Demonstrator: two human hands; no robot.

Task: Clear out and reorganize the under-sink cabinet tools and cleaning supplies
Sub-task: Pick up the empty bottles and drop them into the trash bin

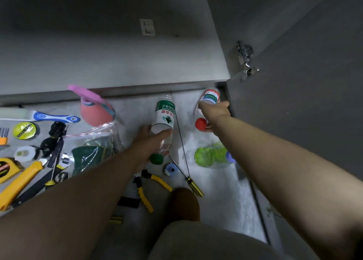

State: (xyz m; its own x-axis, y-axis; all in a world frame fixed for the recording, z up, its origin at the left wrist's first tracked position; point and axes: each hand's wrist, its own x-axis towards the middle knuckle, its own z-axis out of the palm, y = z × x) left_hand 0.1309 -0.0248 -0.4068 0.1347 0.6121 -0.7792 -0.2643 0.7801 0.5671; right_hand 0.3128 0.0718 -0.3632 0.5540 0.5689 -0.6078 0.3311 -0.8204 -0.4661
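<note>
Two bottles in two hands.
Left hand wraps green-capped bottle near its neck; right hand grips red-capped bottle, fingers apparently curled beneath.

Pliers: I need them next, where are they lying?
Head view, bottom centre: the pliers lie just left of the screwdriver, below the green-capped bottle.

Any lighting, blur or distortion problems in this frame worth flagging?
Head view: dim, flat light, the cabinet front murky grey; the pink spray bottle is soft with blur, while the green-label bottle in the left hand reads clearly; wide-angle stretch swells both forearms toward the lower edge; no harsh glare.
</note>
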